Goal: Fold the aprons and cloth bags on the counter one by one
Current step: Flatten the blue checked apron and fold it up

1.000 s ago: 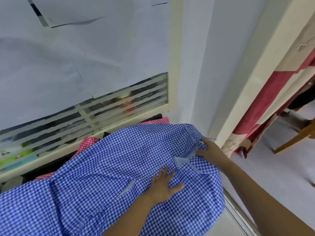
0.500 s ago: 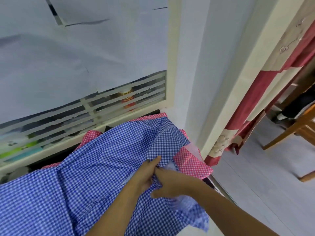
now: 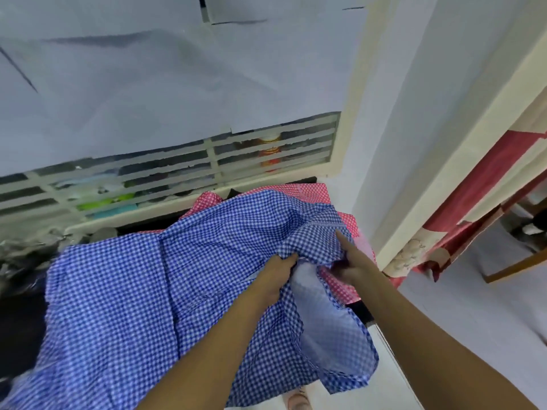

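A blue-and-white gingham apron [image 3: 148, 291] lies spread and rumpled over the counter, its right part bunched and lifted, its pale inner side showing at the lower right. My left hand [image 3: 273, 275] grips a gathered fold of it near the middle. Just to the right, my right hand [image 3: 353, 261] holds the bunched blue cloth with a finger stretched up along it. A red-and-white gingham cloth [image 3: 296, 192] lies under the blue one and peeks out at the back and right.
A frosted window with white slats [image 3: 177, 167] stands right behind the counter. A white wall corner [image 3: 414, 173] rises on the right, then a red patterned curtain [image 3: 473, 208] and wooden chair legs [image 3: 515, 266]. Dark items lie at the counter's left.
My left hand went from lying flat on the apron to gripping it. My right hand pulled the right end inward, uncovering the red cloth, and both hands now bunch the cloth higher.
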A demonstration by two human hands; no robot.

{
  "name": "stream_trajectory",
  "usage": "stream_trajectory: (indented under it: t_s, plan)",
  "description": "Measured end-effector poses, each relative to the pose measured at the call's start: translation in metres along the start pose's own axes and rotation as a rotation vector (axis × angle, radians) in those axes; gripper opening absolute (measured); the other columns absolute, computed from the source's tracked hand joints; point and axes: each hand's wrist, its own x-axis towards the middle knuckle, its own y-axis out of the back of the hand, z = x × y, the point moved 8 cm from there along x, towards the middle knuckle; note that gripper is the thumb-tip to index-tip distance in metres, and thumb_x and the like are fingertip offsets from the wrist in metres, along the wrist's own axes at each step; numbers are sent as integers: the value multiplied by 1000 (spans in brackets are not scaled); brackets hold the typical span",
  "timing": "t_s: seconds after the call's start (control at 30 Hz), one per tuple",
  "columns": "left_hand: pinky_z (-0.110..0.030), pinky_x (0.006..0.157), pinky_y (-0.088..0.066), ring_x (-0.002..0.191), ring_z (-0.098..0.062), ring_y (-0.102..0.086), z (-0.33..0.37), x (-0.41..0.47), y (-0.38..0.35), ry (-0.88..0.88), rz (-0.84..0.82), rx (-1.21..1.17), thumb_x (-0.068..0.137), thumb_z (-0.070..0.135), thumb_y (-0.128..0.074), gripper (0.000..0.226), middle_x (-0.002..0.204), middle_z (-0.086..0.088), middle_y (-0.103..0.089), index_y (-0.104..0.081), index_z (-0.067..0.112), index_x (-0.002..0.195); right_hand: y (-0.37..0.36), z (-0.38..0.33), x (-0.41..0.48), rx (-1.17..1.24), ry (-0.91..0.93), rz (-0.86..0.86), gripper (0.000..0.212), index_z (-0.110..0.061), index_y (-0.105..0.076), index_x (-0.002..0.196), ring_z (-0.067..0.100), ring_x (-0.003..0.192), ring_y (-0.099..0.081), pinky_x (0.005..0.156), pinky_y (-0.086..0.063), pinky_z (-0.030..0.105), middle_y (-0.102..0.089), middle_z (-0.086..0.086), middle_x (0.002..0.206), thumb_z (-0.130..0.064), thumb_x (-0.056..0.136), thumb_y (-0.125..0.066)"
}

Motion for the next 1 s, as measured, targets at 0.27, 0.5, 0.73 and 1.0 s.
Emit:
stream_trajectory:
  t_s: [0.27, 0.5, 0.73, 1.0]
  plan:
    - [-37, 89, -52, 103, -28, -63, -23, -49, 74, -17, 65, -193, 97, 26, -54, 35, 120, -10, -65, -61, 4, 123, -133, -19, -64, -518, 589, -134, 3, -8, -56, 92, 17, 69, -63, 60, -56, 31, -62, 7, 86, -7, 91, -59]
    - [-29, 64, -53, 79, -25, -67, -54, -116, 195, 1, 228, -358, 94, 24, -59, 19, 89, -9, -72, -71, 9, 94, -301, 91, -104, -1174, 945, -407, 58, 0, -34, 142, 26, 125, -47, 95, -32, 20, -46, 14, 140, -13, 91, -60]
    - [-33, 77, -54, 75, -24, -66, -134, -166, 333, 47, 556, -434, 91, 12, -60, 16, 89, -14, -70, -68, -1, 97, -388, 262, -80, -1343, 458, -757, 56, -11, -45, 128, 31, 102, -62, 77, -54, 31, -58, 17, 121, -42, 85, -62]
    - [-28, 59, -41, 56, -14, -42, -234, -160, 406, 295, 891, -295, 90, 8, -62, 30, 72, -20, -56, -49, -2, 65, -325, 316, 0, -2290, 754, -949, 79, -25, -7, 153, 26, 147, -4, 116, -12, 38, 0, 5, 161, -42, 93, -56]
